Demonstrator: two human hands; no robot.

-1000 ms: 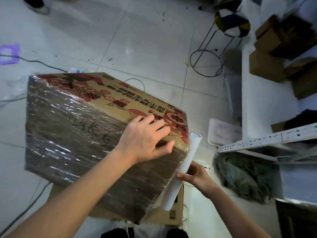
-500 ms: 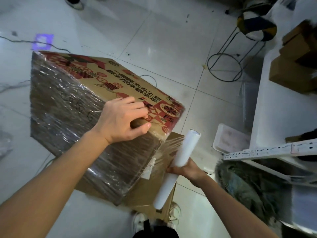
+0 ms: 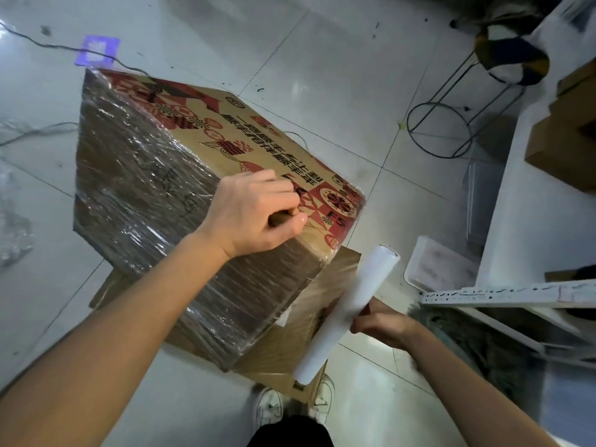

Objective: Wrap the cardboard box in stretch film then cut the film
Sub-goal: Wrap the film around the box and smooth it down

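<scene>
On a pale tiled floor (image 3: 322, 59), a large printed cardboard box (image 3: 200, 175), partly covered in shiny stretch film, sits tilted on a flat cardboard sheet (image 3: 277, 356). A person's left hand (image 3: 254, 214) curls over the box's top edge, while the right hand (image 3: 380, 321) grips a white film roll (image 3: 346, 311) just beside the box's near corner. Close by stand a wire stool (image 3: 467, 101), a white tray (image 3: 432, 269), white shelving (image 3: 503, 295) and loose cables (image 3: 42, 43).
</scene>
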